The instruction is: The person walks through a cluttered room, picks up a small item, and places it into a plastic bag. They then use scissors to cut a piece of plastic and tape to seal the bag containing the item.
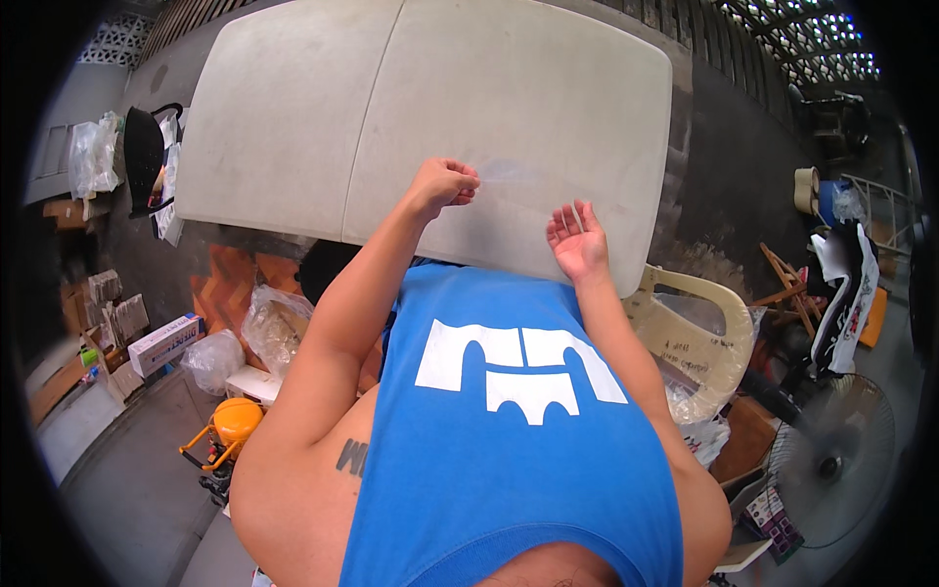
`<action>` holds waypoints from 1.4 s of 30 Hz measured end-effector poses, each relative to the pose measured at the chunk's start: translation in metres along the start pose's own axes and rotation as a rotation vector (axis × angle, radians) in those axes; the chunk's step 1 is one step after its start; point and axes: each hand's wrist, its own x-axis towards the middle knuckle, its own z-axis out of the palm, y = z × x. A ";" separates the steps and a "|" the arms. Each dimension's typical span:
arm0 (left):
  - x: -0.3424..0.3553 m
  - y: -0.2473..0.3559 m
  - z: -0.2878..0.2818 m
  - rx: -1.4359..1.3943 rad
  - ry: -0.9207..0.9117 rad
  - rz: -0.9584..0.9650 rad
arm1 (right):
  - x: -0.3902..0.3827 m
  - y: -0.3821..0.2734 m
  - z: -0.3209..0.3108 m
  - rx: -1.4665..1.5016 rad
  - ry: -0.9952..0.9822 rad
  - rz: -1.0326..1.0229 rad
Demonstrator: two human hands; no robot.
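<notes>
My left hand [448, 184] is above the pale folding table [274, 108], its fingertips pinched on a faint clear piece of plastic [504, 174] that extends rightward over the tabletop; the plastic's edges are too faint to make out. My right hand [577, 238] is to the lower right, near the table's front edge, palm up with fingers apart and lightly curved, holding nothing.
A cream plastic chair [719, 347] stands at the right front, beside a fan [829, 467]. Plastic bags [213, 360], a long box [164, 344] and a yellow machine [238, 421] are at the lower left. A dark rimmed object [143, 161] is beside the table's left end.
</notes>
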 end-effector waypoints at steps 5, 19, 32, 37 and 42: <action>0.033 -0.031 -0.006 0.143 0.098 -0.002 | 0.009 -0.010 -0.010 -0.398 0.279 -0.134; 0.035 -0.028 -0.012 0.779 0.419 0.386 | 0.003 -0.010 0.016 -0.899 0.612 -0.360; -0.217 0.162 0.055 -0.218 -0.945 1.257 | 0.001 -0.009 -0.016 -0.962 0.738 -0.564; -0.225 0.179 0.088 -0.177 -1.107 1.101 | -0.020 0.014 -0.079 -0.960 0.803 -0.831; -0.178 0.140 0.148 0.332 -1.360 1.112 | -0.100 0.060 -0.130 -0.857 1.107 -0.980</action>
